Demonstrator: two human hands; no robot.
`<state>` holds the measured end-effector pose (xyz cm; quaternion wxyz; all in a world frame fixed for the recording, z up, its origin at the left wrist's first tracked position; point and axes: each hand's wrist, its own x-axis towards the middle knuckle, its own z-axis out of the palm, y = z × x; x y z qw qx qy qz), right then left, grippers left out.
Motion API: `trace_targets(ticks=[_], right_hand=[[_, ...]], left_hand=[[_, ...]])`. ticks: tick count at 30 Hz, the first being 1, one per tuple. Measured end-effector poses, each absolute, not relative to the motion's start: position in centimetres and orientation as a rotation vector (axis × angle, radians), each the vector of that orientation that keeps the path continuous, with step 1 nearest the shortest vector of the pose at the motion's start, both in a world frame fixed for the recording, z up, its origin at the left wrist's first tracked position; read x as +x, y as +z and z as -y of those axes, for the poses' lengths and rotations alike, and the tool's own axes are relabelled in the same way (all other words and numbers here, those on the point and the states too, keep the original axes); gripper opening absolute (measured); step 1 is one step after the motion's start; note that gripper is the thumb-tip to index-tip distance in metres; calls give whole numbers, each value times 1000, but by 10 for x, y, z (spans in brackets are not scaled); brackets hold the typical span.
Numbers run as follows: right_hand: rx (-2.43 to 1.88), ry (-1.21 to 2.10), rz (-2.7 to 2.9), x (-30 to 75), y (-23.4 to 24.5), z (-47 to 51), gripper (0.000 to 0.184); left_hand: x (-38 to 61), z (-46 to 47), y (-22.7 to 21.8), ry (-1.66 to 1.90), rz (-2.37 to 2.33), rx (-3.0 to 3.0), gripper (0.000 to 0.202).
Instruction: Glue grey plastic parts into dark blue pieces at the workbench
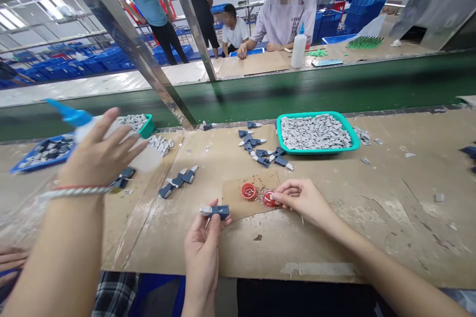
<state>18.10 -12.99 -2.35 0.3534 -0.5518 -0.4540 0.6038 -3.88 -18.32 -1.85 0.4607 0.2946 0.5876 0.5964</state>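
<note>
My left hand (205, 237) grips a small dark blue-grey plastic part (220, 212) with a light grey tip (206, 211), held level above the cardboard. With thumb and fingers pinched together, my right hand (303, 198) reaches the right-hand red cap (268, 199). A pale speck shows at those fingertips, but what they hold is too small to tell. Beside it a second red cap (248, 191) holds some clear wet-looking stuff. Both caps rest on a brown cardboard piece (234, 203) spotted with residue. Dark parts with grey tips (256, 146) lie beyond the caps.
A co-worker's hand (100, 148) with a blue-nozzled bottle (72, 114) is at left. A green tray (356, 144) of grey pieces stands at the back, a blue tray (22, 164) far left. A metal post (130, 39) slants before the green conveyor (241, 96). People are across it.
</note>
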Motion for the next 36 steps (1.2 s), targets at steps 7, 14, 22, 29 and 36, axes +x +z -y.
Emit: trace_targets(ticks=[7, 14, 22, 29, 36], right_hand=[[-1401, 1548, 1204, 180, -27, 128, 29], [-1340, 1695, 1122, 191, -13, 130, 31], [-1139, 1747, 1100, 190, 22, 150, 31], [-1118, 1758, 1118, 184, 20, 150, 34], [-1133, 1775, 1186, 187, 16, 152, 32]], left_hand=[[-30, 180, -20, 1469, -1391, 745, 37], [-23, 183, -27, 1494, -1452, 857, 26], [22, 182, -4, 1459, -1339, 887, 20], [32, 181, 2, 1447, -1282, 915, 19], [32, 185, 0, 1453, -1251, 992, 19]])
